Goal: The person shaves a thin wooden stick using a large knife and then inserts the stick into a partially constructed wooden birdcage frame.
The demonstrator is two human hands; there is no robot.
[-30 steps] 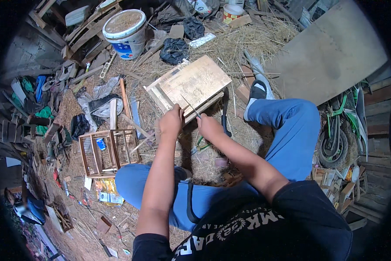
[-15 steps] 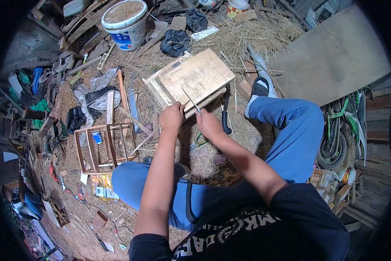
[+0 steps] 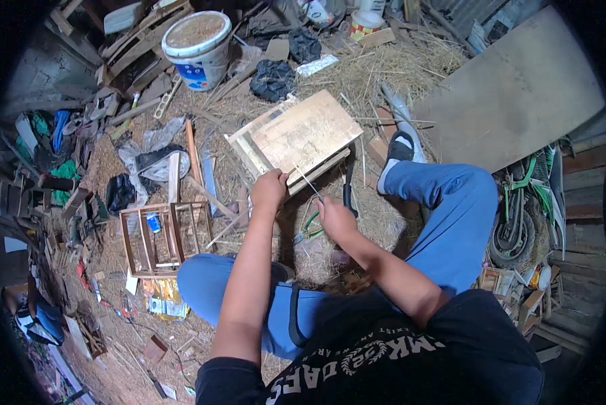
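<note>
A pale wooden box or stack of boards (image 3: 313, 125) lies on the straw-covered floor in front of me. My left hand (image 3: 268, 192) is closed at its near left corner, gripping the wood. My right hand (image 3: 335, 217) is closed round the handle of a long thin blade (image 3: 306, 177), which slants up to the left against the near edge of the wood. Just behind my right hand lie a green-handled tool (image 3: 311, 223) and a black tool (image 3: 350, 182), both partly hidden.
A slatted wooden frame (image 3: 148, 239) lies left, a lidded bucket (image 3: 198, 71) at the back. A large sheet board (image 3: 509, 94) and a green two-wheeled vehicle (image 3: 519, 216) are right. Another person (image 3: 36, 317) is partly visible far left. Scrap wood and bags are scattered about.
My right hand and the blade have drawn back toward me, down and to the right, since half a second ago. My left hand has shifted only slightly.
</note>
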